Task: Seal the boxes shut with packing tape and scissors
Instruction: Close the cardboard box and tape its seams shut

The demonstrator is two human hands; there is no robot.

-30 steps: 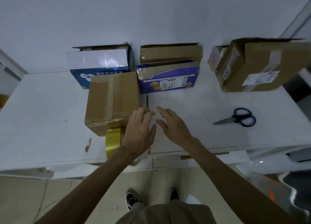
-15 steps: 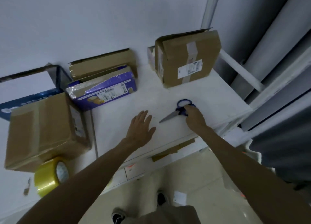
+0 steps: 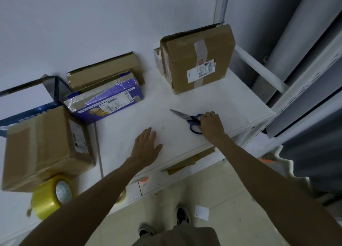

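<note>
far out to the left of the left hand [image 3: 146,146], near the table's front edge, the yellow tape roll [image 3: 50,195] stands on its rim against the brown box [image 3: 42,146]. up and left of that hand's fingertips lies the purple box [image 3: 105,99]. the left hand is released, with fingers straight and palm flat on the white table [image 3: 231,105], holding nothing. to its right the scissors [image 3: 187,117] lie flat, blades pointing away to the left. the right hand [image 3: 211,125] has its fingers curled over the blue handles, grasping them. beyond the right hand's knuckles stands the labelled box [image 3: 199,60], top flap up.

from my seat i see three risks. a shallow hold on the handles could let the scissors slip on the lift. the blade tips lead toward the left hand's side, so a fast sweep across could nick it. the roll, on its rim by the edge, could go over if the brown box gets bumped.
</note>
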